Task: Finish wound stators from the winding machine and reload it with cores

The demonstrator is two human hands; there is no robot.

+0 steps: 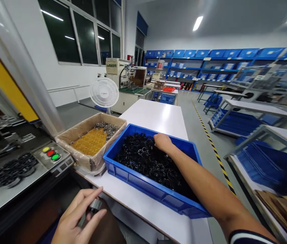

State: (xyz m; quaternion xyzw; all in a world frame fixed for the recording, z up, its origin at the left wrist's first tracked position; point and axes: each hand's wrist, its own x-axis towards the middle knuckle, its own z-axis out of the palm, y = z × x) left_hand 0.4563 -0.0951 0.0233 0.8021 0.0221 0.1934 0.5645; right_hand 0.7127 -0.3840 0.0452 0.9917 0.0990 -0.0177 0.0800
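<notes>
left hand (73, 218) holding one part (96, 205), right hand (163, 142) in one blue bin (143, 186)

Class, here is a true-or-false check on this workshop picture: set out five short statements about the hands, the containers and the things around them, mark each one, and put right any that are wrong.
1. The right hand reaches into the blue bin, which holds black parts. True.
2. The left hand is empty. False: the left hand holds a small part.
3. The brown box beside the bin has yellow parts in it. True.
4. All three round buttons are red. False: the buttons are yellow, red and green.
5. A white fan stands beyond the brown box. True.
</notes>
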